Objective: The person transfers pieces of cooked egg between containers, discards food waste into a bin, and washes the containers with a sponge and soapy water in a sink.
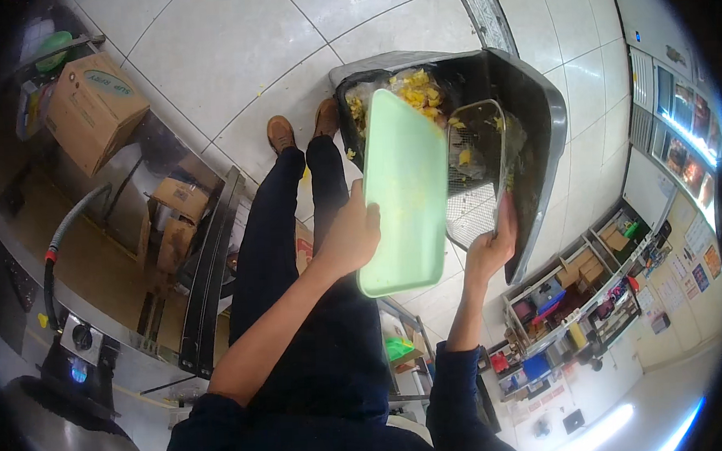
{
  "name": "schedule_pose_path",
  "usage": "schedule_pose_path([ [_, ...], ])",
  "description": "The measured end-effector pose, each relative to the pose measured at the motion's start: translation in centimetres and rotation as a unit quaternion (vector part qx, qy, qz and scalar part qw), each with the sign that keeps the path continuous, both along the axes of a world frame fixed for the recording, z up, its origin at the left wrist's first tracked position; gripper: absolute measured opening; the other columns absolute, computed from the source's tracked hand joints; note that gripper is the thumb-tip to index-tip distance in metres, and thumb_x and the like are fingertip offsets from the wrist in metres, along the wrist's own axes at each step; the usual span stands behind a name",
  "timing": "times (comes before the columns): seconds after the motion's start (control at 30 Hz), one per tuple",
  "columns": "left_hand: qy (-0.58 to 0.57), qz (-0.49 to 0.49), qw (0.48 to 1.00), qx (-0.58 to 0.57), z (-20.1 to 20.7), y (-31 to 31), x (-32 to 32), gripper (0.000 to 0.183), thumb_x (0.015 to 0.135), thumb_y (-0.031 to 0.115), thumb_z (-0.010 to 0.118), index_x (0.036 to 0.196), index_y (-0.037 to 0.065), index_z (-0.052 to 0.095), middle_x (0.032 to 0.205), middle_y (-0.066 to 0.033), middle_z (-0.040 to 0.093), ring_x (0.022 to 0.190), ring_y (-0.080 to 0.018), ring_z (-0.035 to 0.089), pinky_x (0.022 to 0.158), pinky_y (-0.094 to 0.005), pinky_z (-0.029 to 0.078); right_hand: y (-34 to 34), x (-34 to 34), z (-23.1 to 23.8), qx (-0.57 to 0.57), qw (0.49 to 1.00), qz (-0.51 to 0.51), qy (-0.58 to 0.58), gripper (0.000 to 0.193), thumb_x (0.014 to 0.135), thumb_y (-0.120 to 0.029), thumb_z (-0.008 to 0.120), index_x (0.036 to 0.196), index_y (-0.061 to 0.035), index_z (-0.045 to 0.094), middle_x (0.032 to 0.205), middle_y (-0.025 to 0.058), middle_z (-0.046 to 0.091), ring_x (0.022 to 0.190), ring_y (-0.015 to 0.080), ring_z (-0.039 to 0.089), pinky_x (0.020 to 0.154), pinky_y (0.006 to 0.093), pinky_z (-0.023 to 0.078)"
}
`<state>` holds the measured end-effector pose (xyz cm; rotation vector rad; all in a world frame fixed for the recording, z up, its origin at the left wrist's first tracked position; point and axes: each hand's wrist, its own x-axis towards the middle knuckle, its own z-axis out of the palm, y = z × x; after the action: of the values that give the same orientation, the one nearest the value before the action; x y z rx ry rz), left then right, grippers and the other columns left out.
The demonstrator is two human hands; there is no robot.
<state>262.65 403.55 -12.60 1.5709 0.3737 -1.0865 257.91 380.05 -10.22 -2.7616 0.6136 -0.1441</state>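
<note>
My left hand (351,236) grips the edge of a light green plastic tray (409,202), tilted over a large dark trash bin (552,109). A few small yellow bits cling to the tray's face. My right hand (491,247) is closed around the rim of a rectangular wire mesh tray (473,210). That mesh tray is tipped up beside the green one, partly over the bin, with some yellow scraps on it. Yellow food scraps (415,90) and clear plastic lie inside the bin on a black liner. The green tray hides part of the bin's contents.
To the left runs a metal counter (197,291) with a cardboard box (98,109) and a hose (75,220). Shelves (573,292) with boxes stand at the right. My shoes (281,133) are on the tiled floor (221,53), close to the bin.
</note>
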Motion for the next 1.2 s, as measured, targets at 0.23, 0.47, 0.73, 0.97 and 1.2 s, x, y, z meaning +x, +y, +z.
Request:
schedule_pose_path([
  [0.23, 0.053, -0.044, 0.998, -0.007, -3.3, -2.3, 0.6, 0.041, 0.094, 0.012, 0.043, 0.129, -0.007, 0.035, 0.114, -0.0308, 0.056, 0.107, -0.0409, 0.056, 0.092, -0.0428, 0.042, 1.3, 1.1, -0.2, 0.050, 0.998, 0.011, -0.021, 0.073, 0.060, 0.021, 0.036, 0.125, -0.0035, 0.059, 0.123, 0.0154, 0.060, 0.117, 0.0321, 0.055, 0.099, 0.0386, 0.042],
  [0.47, -0.055, 0.078, 0.992, 0.082, -2.2, -0.4, -0.1, 0.031, 0.093, 0.011, 0.039, 0.121, -0.002, 0.033, 0.091, -0.0352, 0.061, 0.088, -0.0514, 0.059, 0.081, -0.0560, 0.044, 0.4, 0.1, 0.0, 0.010, 0.999, 0.028, 0.033, 0.076, 0.060, 0.021, 0.037, 0.128, -0.0079, 0.058, 0.125, 0.0148, 0.058, 0.117, 0.0314, 0.055, 0.098, 0.0385, 0.042],
  [0.73, -0.072, 0.042, 0.994, -0.069, -1.4, -1.1, 1.1, 0.036, 0.094, 0.010, 0.040, 0.127, -0.003, 0.033, 0.109, -0.0310, 0.056, 0.104, -0.0425, 0.054, 0.091, -0.0464, 0.040, 1.4, 0.8, -0.4, 0.030, 0.997, 0.052, 0.050, 0.075, 0.060, 0.020, 0.039, 0.126, -0.0084, 0.060, 0.128, 0.0158, 0.056, 0.120, 0.0350, 0.050, 0.099, 0.0417, 0.040],
  [0.97, -0.011, 0.078, 0.997, -0.003, -4.5, -0.5, -0.9, 0.041, 0.093, 0.012, 0.040, 0.130, -0.004, 0.032, 0.111, -0.0351, 0.055, 0.106, -0.0436, 0.056, 0.091, -0.0472, 0.041, 1.8, 2.0, 1.8, 0.017, 0.999, 0.041, 0.029, 0.074, 0.061, 0.021, 0.037, 0.124, -0.0100, 0.062, 0.125, 0.0145, 0.059, 0.120, 0.0327, 0.052, 0.103, 0.0392, 0.037],
  [1.2, -0.022, 0.103, 0.994, -0.039, -1.3, 4.4, -2.6, 0.045, 0.091, 0.005, 0.041, 0.135, -0.002, 0.033, 0.129, -0.0208, 0.047, 0.118, -0.0248, 0.047, 0.101, -0.0350, 0.036, 0.9, 0.3, 1.7, 0.002, 0.998, 0.057, -0.006, 0.079, 0.059, 0.023, 0.042, 0.125, -0.0141, 0.063, 0.128, 0.0143, 0.055, 0.123, 0.0331, 0.048, 0.104, 0.0407, 0.035],
])
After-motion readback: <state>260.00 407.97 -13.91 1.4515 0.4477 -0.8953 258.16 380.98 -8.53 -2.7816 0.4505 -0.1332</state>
